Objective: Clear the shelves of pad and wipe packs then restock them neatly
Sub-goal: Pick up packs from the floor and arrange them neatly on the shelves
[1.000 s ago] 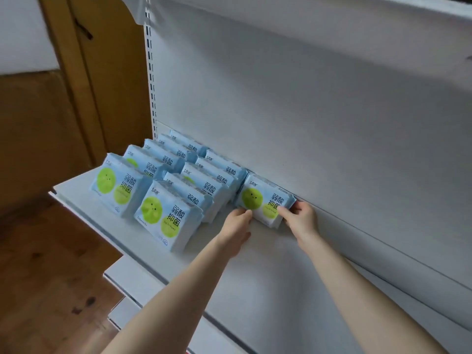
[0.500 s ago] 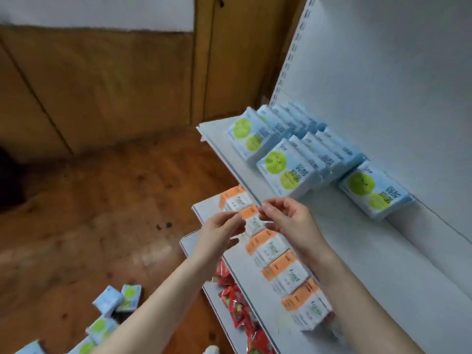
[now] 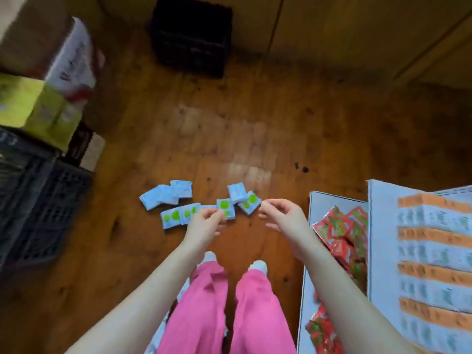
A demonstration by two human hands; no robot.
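The fingers of the left hand (image 3: 205,222) and right hand (image 3: 282,217) are loosely bent and hold nothing. Below them, blue pad packs (image 3: 176,200) lie scattered on the wooden floor (image 3: 229,123). Pink trouser legs (image 3: 255,315) stand close behind the packs. Shelves (image 3: 378,200) with red packs (image 3: 339,233) are on the right. Before, the view faced the shelf; now it looks down.

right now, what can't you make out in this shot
Head view:
- Print on the blue packs on the floor: motion blur.
- Whether the left hand holds a pack: its fingers overlap the packs behind.
- Orange-topped packs: blurred, cut off by the right edge.
- Red packets: partly hidden under the upper shelf.
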